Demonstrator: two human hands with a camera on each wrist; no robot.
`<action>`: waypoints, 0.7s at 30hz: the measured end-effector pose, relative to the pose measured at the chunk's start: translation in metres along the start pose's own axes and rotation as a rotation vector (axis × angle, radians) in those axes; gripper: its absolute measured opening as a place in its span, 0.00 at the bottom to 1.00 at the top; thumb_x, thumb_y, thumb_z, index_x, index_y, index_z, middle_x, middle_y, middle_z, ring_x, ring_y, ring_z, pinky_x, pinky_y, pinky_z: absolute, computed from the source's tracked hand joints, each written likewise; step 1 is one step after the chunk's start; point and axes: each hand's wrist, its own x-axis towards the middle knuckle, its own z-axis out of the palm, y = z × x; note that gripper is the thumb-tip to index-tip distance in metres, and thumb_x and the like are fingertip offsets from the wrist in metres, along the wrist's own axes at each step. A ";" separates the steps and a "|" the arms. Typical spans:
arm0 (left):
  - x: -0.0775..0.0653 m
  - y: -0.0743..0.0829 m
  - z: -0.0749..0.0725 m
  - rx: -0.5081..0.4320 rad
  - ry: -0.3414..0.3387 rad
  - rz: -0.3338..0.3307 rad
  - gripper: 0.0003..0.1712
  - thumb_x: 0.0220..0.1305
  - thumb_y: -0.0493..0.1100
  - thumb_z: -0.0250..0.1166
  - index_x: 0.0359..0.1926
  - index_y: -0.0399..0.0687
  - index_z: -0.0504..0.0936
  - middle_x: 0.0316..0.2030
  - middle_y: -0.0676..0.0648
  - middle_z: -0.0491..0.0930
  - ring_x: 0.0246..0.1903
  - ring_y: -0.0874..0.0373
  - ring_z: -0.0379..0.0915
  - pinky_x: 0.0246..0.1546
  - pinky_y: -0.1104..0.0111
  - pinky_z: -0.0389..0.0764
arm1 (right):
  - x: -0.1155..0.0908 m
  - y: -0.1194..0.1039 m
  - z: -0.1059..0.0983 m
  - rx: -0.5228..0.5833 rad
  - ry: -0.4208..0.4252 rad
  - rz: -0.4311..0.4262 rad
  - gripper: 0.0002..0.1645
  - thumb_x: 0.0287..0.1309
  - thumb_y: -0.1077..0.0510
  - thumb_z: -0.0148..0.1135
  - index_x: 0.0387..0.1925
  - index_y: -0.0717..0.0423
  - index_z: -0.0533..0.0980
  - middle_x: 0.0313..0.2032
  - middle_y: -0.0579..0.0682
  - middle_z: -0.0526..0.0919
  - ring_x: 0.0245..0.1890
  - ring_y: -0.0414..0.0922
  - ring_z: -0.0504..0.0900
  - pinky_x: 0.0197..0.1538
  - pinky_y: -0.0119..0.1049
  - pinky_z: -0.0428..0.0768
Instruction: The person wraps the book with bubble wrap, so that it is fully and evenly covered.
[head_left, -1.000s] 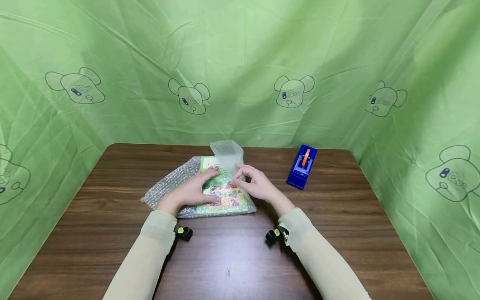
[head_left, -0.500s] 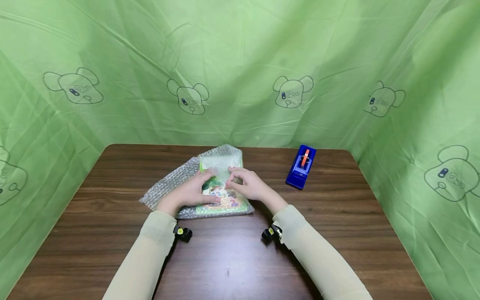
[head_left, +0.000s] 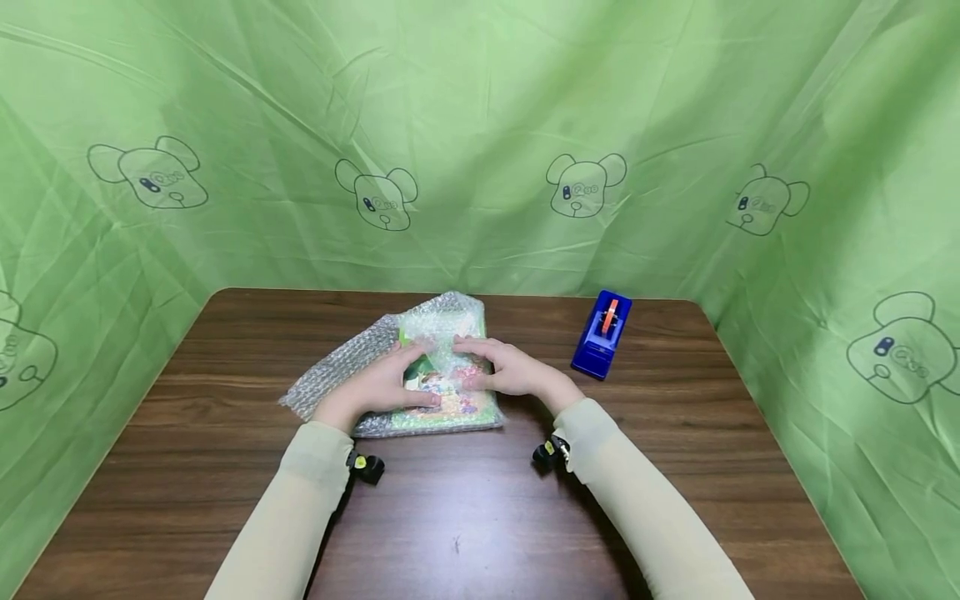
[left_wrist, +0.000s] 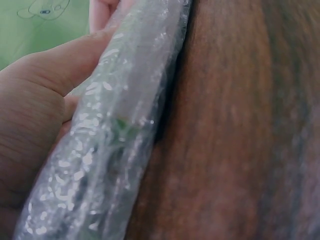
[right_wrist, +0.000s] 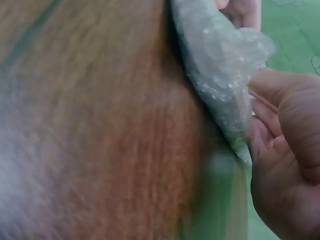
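Note:
A flat picture book [head_left: 450, 408] with a colourful, green-edged cover lies on the table, covered by clear bubble wrap [head_left: 333, 371]. More wrap spreads out to its left and beyond its far edge. My left hand [head_left: 378, 383] rests on the left part of the book, thumb and fingers spread. Over the right part lies my right hand [head_left: 517, 371], its fingers extended and touching the wrap. In the left wrist view, the thumb lies along the wrap's shiny edge [left_wrist: 95, 135]. The right wrist view has the fingers against a bunched side of the wrap [right_wrist: 215, 60].
A blue tape dispenser [head_left: 602, 335] with an orange wheel stands at the back right of the brown wooden table [head_left: 675, 433]. Green cloth [head_left: 480, 125] with mouse-head drawings hangs behind and at both sides.
The flap of wrap at the far side has come down over the book. My right hand has moved from pinching the wrap to lying on it with extended fingers. My left hand stays put.

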 end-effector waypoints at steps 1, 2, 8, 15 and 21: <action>0.000 0.000 0.000 0.003 0.002 0.002 0.62 0.60 0.69 0.80 0.86 0.52 0.61 0.85 0.39 0.56 0.84 0.29 0.39 0.82 0.34 0.44 | 0.001 0.000 0.001 -0.015 0.000 0.004 0.44 0.74 0.49 0.72 0.83 0.53 0.66 0.85 0.51 0.61 0.84 0.54 0.57 0.85 0.54 0.58; -0.001 0.000 0.000 0.004 0.003 0.001 0.62 0.61 0.69 0.80 0.86 0.53 0.61 0.85 0.39 0.56 0.84 0.29 0.39 0.82 0.33 0.44 | 0.002 -0.001 0.002 -0.026 0.003 0.009 0.45 0.73 0.47 0.73 0.83 0.53 0.66 0.85 0.50 0.60 0.85 0.54 0.56 0.85 0.54 0.56; -0.001 -0.001 0.000 0.009 0.003 -0.004 0.63 0.60 0.70 0.79 0.87 0.54 0.61 0.85 0.40 0.56 0.84 0.31 0.40 0.82 0.34 0.43 | 0.005 -0.006 0.010 -0.096 0.025 0.004 0.48 0.72 0.45 0.74 0.84 0.55 0.64 0.86 0.52 0.58 0.87 0.53 0.51 0.87 0.53 0.50; 0.002 -0.004 0.001 0.015 0.010 0.014 0.63 0.60 0.70 0.79 0.87 0.53 0.61 0.85 0.41 0.56 0.85 0.33 0.42 0.83 0.37 0.43 | 0.010 -0.012 0.009 -0.195 0.008 0.036 0.56 0.71 0.37 0.72 0.87 0.52 0.57 0.88 0.50 0.51 0.88 0.50 0.44 0.85 0.63 0.49; 0.002 -0.003 0.001 0.008 0.011 0.032 0.63 0.60 0.69 0.79 0.87 0.51 0.61 0.85 0.41 0.57 0.85 0.36 0.45 0.84 0.38 0.42 | 0.013 -0.012 0.002 -0.248 -0.029 0.082 0.62 0.68 0.30 0.72 0.89 0.48 0.53 0.89 0.47 0.47 0.88 0.49 0.42 0.84 0.68 0.49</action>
